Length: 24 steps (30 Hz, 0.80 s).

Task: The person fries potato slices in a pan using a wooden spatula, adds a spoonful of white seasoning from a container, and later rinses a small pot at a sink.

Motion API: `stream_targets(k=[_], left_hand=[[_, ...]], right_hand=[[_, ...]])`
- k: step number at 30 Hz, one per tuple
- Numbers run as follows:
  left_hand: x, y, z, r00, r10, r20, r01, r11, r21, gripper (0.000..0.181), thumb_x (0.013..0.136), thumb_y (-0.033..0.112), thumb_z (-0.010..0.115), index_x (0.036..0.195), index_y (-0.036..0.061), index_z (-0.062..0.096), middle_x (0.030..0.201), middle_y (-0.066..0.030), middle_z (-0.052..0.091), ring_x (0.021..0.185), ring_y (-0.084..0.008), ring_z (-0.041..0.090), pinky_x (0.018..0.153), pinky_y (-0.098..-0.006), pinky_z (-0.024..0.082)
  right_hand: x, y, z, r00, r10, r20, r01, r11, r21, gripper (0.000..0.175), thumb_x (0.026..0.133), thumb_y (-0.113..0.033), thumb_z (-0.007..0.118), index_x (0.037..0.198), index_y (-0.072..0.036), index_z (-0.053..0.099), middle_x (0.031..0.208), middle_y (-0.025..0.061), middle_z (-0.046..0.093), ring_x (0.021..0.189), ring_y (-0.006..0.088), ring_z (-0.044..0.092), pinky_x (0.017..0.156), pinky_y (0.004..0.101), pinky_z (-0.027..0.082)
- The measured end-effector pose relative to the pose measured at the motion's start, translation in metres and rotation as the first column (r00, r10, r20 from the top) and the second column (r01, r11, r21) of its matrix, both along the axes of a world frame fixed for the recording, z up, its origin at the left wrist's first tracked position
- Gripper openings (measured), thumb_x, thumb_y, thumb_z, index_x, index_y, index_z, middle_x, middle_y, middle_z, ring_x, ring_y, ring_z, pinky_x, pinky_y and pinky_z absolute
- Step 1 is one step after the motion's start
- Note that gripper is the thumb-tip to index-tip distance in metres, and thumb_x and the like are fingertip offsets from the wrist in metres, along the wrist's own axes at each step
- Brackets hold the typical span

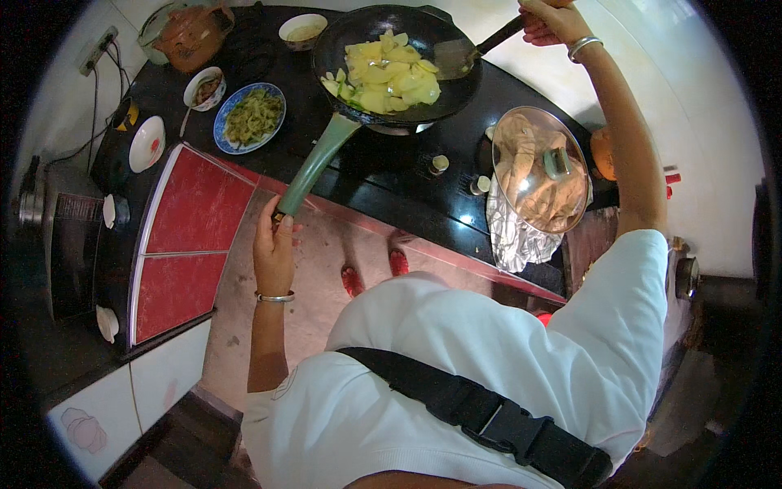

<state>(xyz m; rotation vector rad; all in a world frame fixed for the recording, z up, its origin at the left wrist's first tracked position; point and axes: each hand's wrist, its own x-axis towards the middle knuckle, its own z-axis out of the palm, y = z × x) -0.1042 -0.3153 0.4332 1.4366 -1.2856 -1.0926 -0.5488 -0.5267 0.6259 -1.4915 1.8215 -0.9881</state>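
A black wok [330, 58] stands on the stove, with pale yellow potato slices [391, 76] and a few green pieces inside. My left hand [275, 244] grips the end of the wok's long green handle [321, 162]. High at the upper right, my right hand [556, 21] is closed around the dark handle of a metal spatula [455, 59]. The spatula's flat blade lies inside the wok, just right of the slices. Part of the right hand's grip is cut off by the top of the view.
On the black counter [379, 165] left of the wok are a blue-rimmed plate [280, 125] of shredded green food, a bowl [204, 104] with a spoon, and a white dish [146, 143]. Rightward, a glass lid [537, 168] rests over cloth, near two stove knobs [438, 164]. A socket strip [98, 52] trails cords.
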Motion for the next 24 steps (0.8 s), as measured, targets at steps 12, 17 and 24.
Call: stream_targets(k=[12,17,24], left_hand=[[0.0,0.0,0.004,1.0,-0.004,0.007,0.004,1.0,0.014,0.039,0.094,0.016,0.047,0.13,0.004,0.042,0.101,-0.0061,0.057,0.081,-0.0105,0.059,0.063,-0.0222,0.048],[0.0,0.001,0.004,1.0,0.012,0.015,-0.013,0.999,0.038,0.038,0.094,0.014,0.047,0.13,0.0036,0.042,0.1,-0.0067,0.058,0.081,-0.0106,0.06,0.063,-0.022,0.049],[0.003,-0.002,0.0,1.0,-0.003,-0.021,0.004,0.999,0.04,0.038,0.093,0.014,0.049,0.129,0.0035,0.044,0.1,-0.0062,0.058,0.081,-0.0107,0.06,0.062,-0.0222,0.049]], right_hand=[[0.017,-0.015,-0.069,0.868,0.345,0.357,-0.336,0.938,-0.088,0.029,0.084,-0.029,0.063,0.095,-0.002,0.062,0.077,0.011,0.064,0.07,0.0194,0.065,0.063,0.0307,0.055],[0.097,0.065,-0.014,0.646,0.532,-0.548,-0.745,0.597,-0.299,0.013,0.084,-0.011,0.06,0.09,-0.002,0.066,0.079,0.013,0.066,0.069,0.0175,0.063,0.061,0.0273,0.051],[0.122,0.13,0.031,0.41,0.506,-0.759,-0.854,0.505,-0.124,0.024,0.083,-0.019,0.065,0.099,-0.002,0.063,0.074,0.0083,0.06,0.062,0.0184,0.059,0.056,0.0292,0.049]])
